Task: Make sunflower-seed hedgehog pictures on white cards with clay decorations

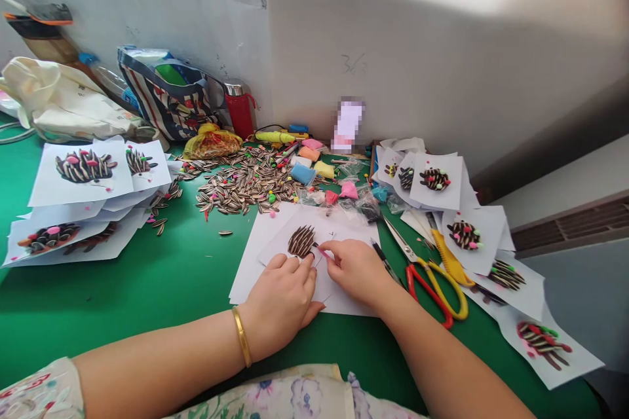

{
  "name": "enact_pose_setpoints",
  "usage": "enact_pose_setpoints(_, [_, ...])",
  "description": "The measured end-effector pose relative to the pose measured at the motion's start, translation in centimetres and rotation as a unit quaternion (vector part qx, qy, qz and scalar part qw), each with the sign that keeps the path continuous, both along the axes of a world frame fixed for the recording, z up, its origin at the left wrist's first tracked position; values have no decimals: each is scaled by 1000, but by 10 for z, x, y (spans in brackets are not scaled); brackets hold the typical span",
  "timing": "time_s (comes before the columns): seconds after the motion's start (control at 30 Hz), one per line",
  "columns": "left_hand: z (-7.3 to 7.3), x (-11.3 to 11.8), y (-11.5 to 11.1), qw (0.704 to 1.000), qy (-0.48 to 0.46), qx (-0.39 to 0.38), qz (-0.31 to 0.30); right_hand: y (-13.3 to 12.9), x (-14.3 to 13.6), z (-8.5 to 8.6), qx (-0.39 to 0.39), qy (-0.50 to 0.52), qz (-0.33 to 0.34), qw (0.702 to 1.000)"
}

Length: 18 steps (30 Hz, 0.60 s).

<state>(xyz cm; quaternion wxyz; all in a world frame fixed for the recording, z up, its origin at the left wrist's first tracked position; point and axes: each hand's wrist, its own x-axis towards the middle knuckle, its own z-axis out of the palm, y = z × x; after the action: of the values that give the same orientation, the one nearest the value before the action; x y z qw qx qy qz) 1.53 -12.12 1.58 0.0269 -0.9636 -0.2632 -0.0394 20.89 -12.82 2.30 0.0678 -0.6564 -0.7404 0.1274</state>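
Note:
On white paper (253, 268) in front of me lies a hedgehog shape made of sunflower seeds (301, 240), its seeds set in slanting rows. My left hand (282, 294) rests on the paper just below it, fingers laid forward and thumb apart, with nothing visible in its grasp. At the shape's right end my right hand (361, 272) is closed in a pinch on a thin pink piece (323, 251), perhaps modelling clay. The piece's tip points at a small dark bit beside the seeds. My right fingers partly cover it.
Loose sunflower seeds (246, 180) spread behind the paper, beside coloured clay packs (303, 173). Scissors (427, 275), a pen (386, 262) and a yellow cutter (449, 258) lie right. Finished seed cards stack at left (83, 190) and right (496, 222). A red flask (239, 111) stands behind.

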Motion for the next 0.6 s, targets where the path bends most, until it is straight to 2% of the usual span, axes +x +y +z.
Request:
enact_pose_setpoints(0.17, [0,1,0,1000,2,-4,4,0,0,-1,-5,7,5,1000])
enact_pose_setpoints(0.43, [-2,1,1,1000,-4,-15,10,0,2,-1,2,15,68,998])
enact_pose_setpoints(0.6, [-2,0,1,1000,-5,-12,6,-1,5,0,7,19,57,998])
